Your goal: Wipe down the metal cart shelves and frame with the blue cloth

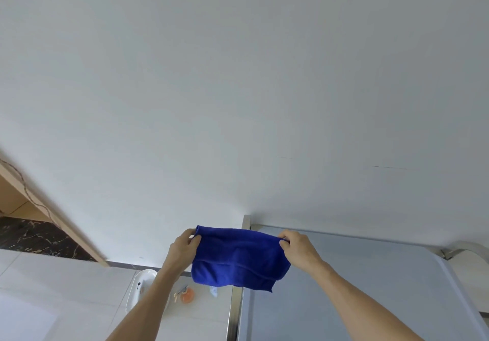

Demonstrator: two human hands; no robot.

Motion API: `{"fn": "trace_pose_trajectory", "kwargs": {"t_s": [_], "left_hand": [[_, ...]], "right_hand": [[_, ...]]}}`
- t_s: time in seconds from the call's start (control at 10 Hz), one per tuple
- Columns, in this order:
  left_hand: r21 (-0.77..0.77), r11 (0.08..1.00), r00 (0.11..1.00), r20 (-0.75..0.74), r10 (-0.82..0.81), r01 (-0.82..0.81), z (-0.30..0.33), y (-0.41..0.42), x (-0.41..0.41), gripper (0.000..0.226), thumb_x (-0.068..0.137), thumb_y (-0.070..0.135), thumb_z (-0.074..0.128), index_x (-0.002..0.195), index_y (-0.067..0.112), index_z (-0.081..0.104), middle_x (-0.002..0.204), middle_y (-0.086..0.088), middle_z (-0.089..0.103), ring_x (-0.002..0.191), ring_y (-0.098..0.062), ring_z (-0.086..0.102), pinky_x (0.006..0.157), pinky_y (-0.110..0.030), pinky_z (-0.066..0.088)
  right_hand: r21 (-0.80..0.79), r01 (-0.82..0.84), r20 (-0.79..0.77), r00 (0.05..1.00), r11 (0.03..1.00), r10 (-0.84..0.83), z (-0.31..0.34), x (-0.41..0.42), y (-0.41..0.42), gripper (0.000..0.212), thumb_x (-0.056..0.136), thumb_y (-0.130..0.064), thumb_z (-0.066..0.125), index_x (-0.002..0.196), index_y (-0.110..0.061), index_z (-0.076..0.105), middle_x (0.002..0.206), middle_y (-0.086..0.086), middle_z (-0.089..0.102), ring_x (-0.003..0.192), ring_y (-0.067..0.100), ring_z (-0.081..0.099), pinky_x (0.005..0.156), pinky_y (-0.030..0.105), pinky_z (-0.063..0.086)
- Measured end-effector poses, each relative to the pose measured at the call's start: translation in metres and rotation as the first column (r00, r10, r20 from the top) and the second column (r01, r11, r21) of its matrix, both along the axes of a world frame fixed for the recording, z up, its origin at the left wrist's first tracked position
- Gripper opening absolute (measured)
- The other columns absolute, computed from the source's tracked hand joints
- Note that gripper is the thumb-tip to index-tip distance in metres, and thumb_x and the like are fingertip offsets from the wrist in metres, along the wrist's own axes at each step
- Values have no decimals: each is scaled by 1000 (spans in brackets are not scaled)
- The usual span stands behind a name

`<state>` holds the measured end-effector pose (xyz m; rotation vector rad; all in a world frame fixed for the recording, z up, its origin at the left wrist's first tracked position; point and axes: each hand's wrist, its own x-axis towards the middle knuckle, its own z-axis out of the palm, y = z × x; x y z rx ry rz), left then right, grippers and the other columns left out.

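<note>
Head view: blue cloth [239, 257] held up in the air, stretched between both hands in front of a white wall [238, 76], hanging folded over the near-left corner of the metal cart [370, 287]. Left hand [184, 248] pinching the cloth's upper left corner; right hand [299, 248] pinching the upper right corner, fingers curled. Cart's top shelf flat and grey, lower right, rimmed by a shiny frame. Below left on the pale floor [66, 287]: a white tray [137, 287] and a small orange item [186, 294], too blurred to name.
</note>
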<state>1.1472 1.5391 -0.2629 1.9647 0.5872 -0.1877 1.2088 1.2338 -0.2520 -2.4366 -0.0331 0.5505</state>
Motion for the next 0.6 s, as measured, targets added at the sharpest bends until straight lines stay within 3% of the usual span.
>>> {"fn": "trace_pose_trajectory", "kwargs": {"t_s": [0.1,0.2,0.3,0.4,0.6], "left_hand": [[5,999,999,19,31,-32,-9,-5,-3,25,100,26,47,121,26,59,115,1,66,104,-23,62,92,-38,50],[-51,998,996,69,49,-45,-12,-21,-10,20,101,24,47,115,27,61,115,5,66,101,-18,67,92,-39,53],[-187,981,990,124,70,-46,-8,-45,-21,21,101,17,47,104,26,65,104,5,72,83,-13,72,77,-35,59],[-294,956,980,183,82,-25,2,-70,-38,25,100,14,47,101,26,68,95,4,74,79,-16,73,66,-29,57],[-298,952,957,289,24,66,29,-131,-79,24,101,10,49,98,20,70,90,-1,73,78,-19,71,69,-28,57]], "right_hand": [[-9,21,5,1000,1000,-21,-6,-5,-4,30,102,-20,40,123,-21,62,120,-2,63,107,16,61,89,26,49],[-1,38,22,999,999,-38,-12,-14,-12,24,101,-20,48,117,-19,66,117,0,68,102,13,62,81,16,45],[43,86,41,995,995,-87,-10,-29,-21,16,98,-20,54,106,-25,68,105,-5,69,92,7,61,66,2,38],[120,113,79,989,986,-123,-2,-47,-32,15,96,-20,58,93,-32,66,92,-10,69,87,5,66,64,3,40],[270,178,156,962,946,-226,19,-98,-80,16,96,-22,61,88,-33,69,81,-18,71,85,-2,66,72,8,45]]}}
